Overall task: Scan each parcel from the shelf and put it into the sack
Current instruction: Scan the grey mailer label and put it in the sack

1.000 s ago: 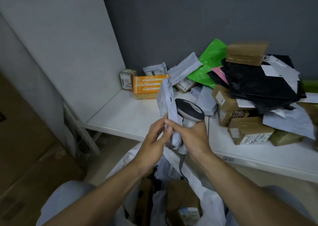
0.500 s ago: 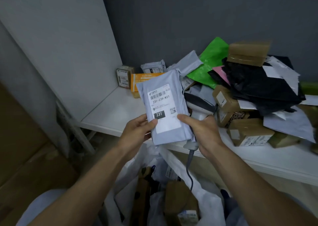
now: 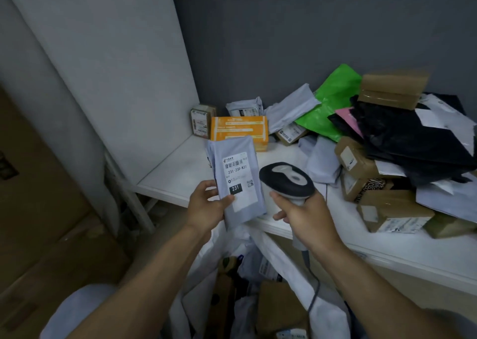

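Note:
My left hand (image 3: pixel 206 204) grips a pale grey mailer parcel (image 3: pixel 236 181) by its lower left edge, label facing me and reading 231-239-K01. Right beside it, my right hand (image 3: pixel 302 214) holds a black and grey barcode scanner (image 3: pixel 286 180) by its handle, head level with the parcel's label and a small gap between them. The scanner's cable hangs down toward the white sack (image 3: pixel 327 313) that stands open below my arms, with brown boxes and mailers inside. Both hands hover over the front edge of the white shelf (image 3: pixel 175 176).
On the shelf lies a heap of parcels: an orange box (image 3: pixel 238 129), a small brown box (image 3: pixel 201 120), grey mailers, a green bag (image 3: pixel 327 106), black bags (image 3: pixel 413 137) and several cardboard boxes at the right. A white side panel rises at the left; brown cartons stand on the floor.
The parcel was turned label-up, then my right hand let go of it and drew the scanner out to the parcel's right. My left hand now holds the parcel alone.

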